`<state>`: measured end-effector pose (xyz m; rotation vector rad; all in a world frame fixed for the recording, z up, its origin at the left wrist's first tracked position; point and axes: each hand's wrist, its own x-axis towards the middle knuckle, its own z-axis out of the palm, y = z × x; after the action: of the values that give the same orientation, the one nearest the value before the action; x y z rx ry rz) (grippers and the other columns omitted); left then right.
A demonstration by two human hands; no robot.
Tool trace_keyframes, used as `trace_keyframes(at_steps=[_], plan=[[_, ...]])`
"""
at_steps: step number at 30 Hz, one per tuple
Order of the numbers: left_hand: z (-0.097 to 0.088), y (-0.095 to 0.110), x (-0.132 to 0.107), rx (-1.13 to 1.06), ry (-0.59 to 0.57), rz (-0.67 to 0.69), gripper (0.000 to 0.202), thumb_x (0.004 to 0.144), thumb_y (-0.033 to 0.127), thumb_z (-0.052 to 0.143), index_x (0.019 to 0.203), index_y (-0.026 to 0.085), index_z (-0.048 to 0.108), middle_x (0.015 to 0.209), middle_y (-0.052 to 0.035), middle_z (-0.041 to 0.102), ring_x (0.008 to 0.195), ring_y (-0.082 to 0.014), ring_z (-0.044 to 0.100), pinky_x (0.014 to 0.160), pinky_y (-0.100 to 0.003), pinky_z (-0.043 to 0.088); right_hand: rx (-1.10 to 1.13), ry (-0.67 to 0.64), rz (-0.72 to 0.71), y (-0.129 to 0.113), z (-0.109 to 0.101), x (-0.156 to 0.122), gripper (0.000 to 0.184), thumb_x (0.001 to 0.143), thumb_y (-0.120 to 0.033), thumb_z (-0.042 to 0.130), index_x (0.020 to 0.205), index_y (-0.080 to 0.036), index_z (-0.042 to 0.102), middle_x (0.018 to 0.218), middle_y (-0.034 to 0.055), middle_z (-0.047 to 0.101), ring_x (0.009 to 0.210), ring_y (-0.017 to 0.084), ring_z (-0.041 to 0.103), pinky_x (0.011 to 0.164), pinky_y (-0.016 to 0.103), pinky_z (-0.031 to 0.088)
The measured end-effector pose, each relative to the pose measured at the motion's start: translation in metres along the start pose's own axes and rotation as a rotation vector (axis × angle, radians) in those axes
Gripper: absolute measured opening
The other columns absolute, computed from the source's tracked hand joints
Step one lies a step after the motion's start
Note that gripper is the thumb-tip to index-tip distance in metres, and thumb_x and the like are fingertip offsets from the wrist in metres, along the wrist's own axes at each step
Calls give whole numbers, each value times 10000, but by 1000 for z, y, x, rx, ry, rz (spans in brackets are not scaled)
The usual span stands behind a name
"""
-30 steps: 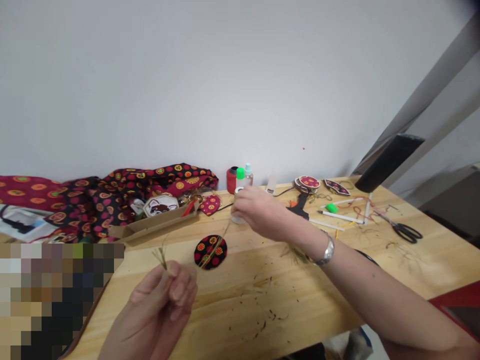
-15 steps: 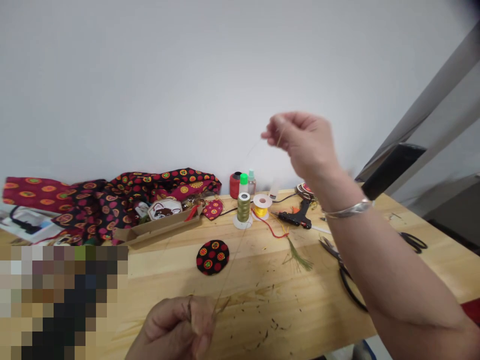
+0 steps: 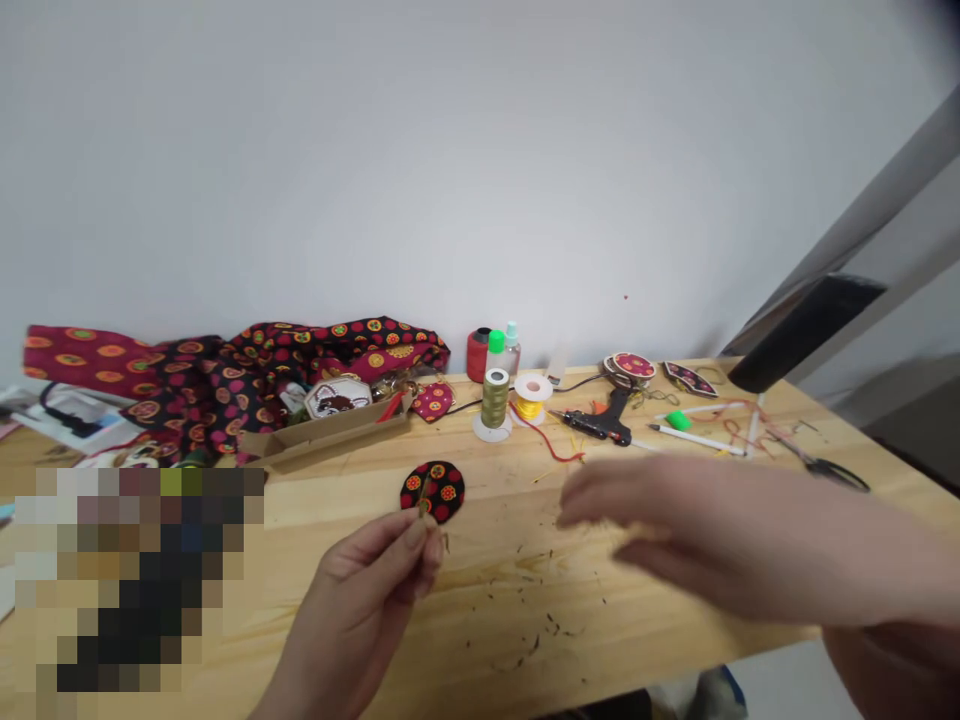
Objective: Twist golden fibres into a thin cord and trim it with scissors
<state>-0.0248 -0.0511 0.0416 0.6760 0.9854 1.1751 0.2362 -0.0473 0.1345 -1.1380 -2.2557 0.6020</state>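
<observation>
My left hand is closed in a pinch at the front middle of the table. A short olive-gold bit of thread sticks up from its fingertips. Just behind those fingertips lies a round black fabric patch with red and orange flower motifs, partly covered by the hand. To the right, my right hand is smeared by motion, fingers stretched out to the left and thumb apart, with nothing seen in it. Beyond the hands stand a spool of olive thread and a spool of yellow thread.
A black glue gun lies behind my right hand. Scissors and a white pen are farther right. At the back left, patterned fabric is heaped behind a cardboard box. Dark snippets dot the front.
My right hand has come down from high up, and its fingers have opened. My left hand has moved up toward the round patch, still pinching. The long stretched thread no longer shows.
</observation>
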Motion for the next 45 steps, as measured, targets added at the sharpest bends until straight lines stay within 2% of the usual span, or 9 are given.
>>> trace_keyframes(at_steps=[3, 7, 11, 16, 20, 32, 36, 40, 45], plan=[[8, -4, 4, 19, 23, 0, 130, 607, 240, 792, 641, 137, 720, 548, -21, 603, 512, -92, 472, 458, -185, 370, 17, -145, 82, 19, 37, -7, 147, 787, -199, 605, 866, -266, 710, 833, 46, 684, 716, 178, 615, 629, 288, 443], [16, -14, 6, 65, -16, -14, 112, 635, 245, 771, 672, 146, 734, 571, -32, 632, 547, -104, 502, 498, -199, 381, 290, 42, 294, 24, 74, 4, 178, 827, -273, 571, 751, -204, 716, 666, 23, 654, 604, 140, 562, 562, 262, 425], [24, -21, 5, 161, -89, -16, 108, 675, 253, 739, 649, 148, 733, 580, -32, 629, 570, -113, 496, 533, -216, 384, 767, 175, 485, 20, 106, 16, 148, 743, -285, 668, 846, -203, 735, 785, 19, 706, 728, 148, 610, 697, 286, 470], [27, -23, 4, 236, -171, -32, 171, 718, 271, 696, 604, 145, 711, 561, -23, 589, 559, -114, 458, 523, -226, 358, 1206, 105, 480, 26, 126, 17, 192, 679, -262, 730, 866, -217, 741, 829, 10, 718, 778, 134, 624, 816, 303, 460], [28, -24, 5, 270, -185, -72, 195, 707, 274, 699, 563, 144, 694, 538, -15, 560, 536, -109, 431, 508, -229, 333, 1341, 62, 452, 31, 127, 19, 119, 664, -234, 733, 763, -168, 731, 662, -4, 685, 624, 117, 601, 687, 271, 474], [21, -31, 11, 274, -140, -84, 136, 667, 247, 741, 790, 190, 758, 563, -13, 640, 529, -105, 496, 490, -208, 361, 981, 195, 398, 25, 121, 23, 89, 691, -195, 684, 613, -158, 659, 638, -29, 587, 595, 95, 538, 584, 239, 434], [22, -31, 11, 286, -119, -34, 95, 661, 237, 752, 749, 206, 769, 677, -32, 698, 689, -153, 591, 671, -259, 449, 995, 193, 363, 23, 120, 24, 89, 706, -160, 666, 618, -154, 668, 630, -28, 567, 554, 86, 528, 546, 234, 440], [24, -31, 13, 244, -80, 73, 59, 663, 205, 752, 716, 228, 765, 1095, -40, 657, 1106, -222, 512, 965, -332, 364, 971, 210, 244, 25, 118, 25, 130, 758, -153, 632, 841, -200, 719, 884, 14, 685, 847, 135, 619, 782, 276, 484], [25, -29, 16, 98, -14, 113, 71, 655, 165, 751, 680, 231, 746, 1303, 7, 513, 1242, -215, 396, 1003, -309, 341, 1013, 155, 274, 30, 123, 23, 248, 873, -231, 508, 1062, -218, 669, 1043, 33, 697, 1000, 151, 613, 948, 361, 434]])
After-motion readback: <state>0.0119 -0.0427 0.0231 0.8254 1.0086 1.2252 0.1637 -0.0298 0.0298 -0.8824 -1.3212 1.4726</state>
